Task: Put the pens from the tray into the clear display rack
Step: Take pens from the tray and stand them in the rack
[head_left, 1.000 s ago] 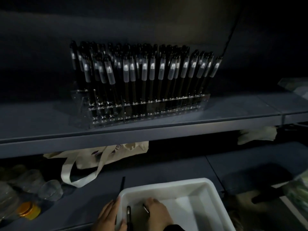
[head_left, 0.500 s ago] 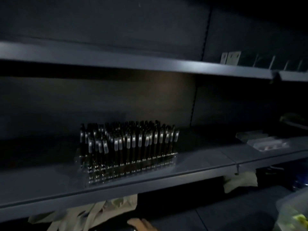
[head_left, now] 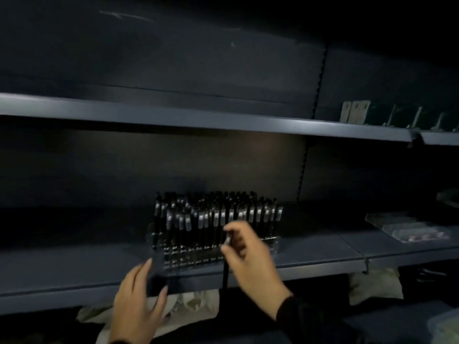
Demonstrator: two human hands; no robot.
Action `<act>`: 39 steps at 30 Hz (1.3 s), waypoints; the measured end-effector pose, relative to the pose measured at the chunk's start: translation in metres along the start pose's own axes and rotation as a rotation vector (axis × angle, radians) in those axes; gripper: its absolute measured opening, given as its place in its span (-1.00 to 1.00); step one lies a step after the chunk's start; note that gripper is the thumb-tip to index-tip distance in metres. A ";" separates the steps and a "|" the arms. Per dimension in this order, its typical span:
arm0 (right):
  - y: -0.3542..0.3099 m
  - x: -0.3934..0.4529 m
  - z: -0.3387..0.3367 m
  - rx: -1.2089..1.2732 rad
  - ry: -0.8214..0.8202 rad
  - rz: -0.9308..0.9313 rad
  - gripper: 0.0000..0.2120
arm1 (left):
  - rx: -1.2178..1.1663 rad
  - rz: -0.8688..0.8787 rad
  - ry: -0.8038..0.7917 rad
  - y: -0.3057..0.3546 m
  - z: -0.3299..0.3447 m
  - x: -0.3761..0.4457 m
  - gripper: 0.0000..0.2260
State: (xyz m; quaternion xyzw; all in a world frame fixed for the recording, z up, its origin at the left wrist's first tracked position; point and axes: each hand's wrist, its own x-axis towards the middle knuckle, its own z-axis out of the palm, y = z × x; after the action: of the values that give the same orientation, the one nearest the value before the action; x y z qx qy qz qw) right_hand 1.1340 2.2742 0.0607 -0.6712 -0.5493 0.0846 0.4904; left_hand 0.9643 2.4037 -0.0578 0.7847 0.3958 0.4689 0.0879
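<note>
The right hand held a dark pen in a pinching grip, thumb and forefinger closed on its upper part. The pen's long axis ran close to vertical, its pale cap end up at the grip and its dark barrel hanging down past the shelf edge. Just behind and beyond the grip stood the clear display rack, crowded with upright pens. To the left of the grip and lower, the left hand was spread, fingers apart, its fingertips just beside the rack's front left corner; whether they touched it could not be told. Half a second earlier only a bit of one hand showed at the bottom edge; a second earlier both hands were down at the white tray.
</note>
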 end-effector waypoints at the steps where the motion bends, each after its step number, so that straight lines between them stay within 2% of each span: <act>1: -0.006 0.007 -0.001 0.028 0.025 -0.024 -0.67 | -0.077 -0.075 -0.052 0.003 -0.002 0.006 -0.45; 3: -0.017 0.021 0.001 0.100 0.063 -0.071 -0.70 | -0.115 -0.198 -0.167 -0.005 0.002 0.019 -0.37; 6: -0.033 0.041 0.013 0.186 0.078 -0.106 -0.71 | -0.131 -0.224 -0.269 -0.009 0.010 0.033 -0.34; 11: -0.039 0.063 0.040 0.194 0.025 -0.184 -0.77 | -0.161 -0.183 -0.220 -0.015 0.020 0.036 -0.31; 15: -0.039 0.072 0.049 0.081 -0.029 -0.229 -0.75 | -0.148 -0.141 -0.165 -0.017 0.022 0.035 -0.36; 21: -0.039 0.077 0.043 -0.009 -0.058 -0.300 -0.72 | -0.182 -0.161 -0.172 -0.015 0.020 0.034 -0.39; 29: -0.034 0.083 0.043 -0.219 -0.222 -0.285 -0.81 | -0.189 -0.177 -0.162 -0.016 0.021 0.035 -0.39; 33: -0.036 0.087 0.041 -0.260 -0.220 -0.296 -0.80 | -0.173 -0.177 -0.168 -0.016 0.021 0.034 -0.39; 39: -0.029 0.090 0.046 -0.374 -0.327 -0.274 -0.74 | -0.141 -0.193 -0.202 -0.015 0.021 0.036 -0.39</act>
State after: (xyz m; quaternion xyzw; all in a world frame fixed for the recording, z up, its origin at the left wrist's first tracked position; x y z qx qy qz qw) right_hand 1.1195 2.3714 0.0971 -0.6470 -0.7128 0.0219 0.2696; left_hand 0.9815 2.4440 -0.0530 0.7781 0.4247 0.4034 0.2268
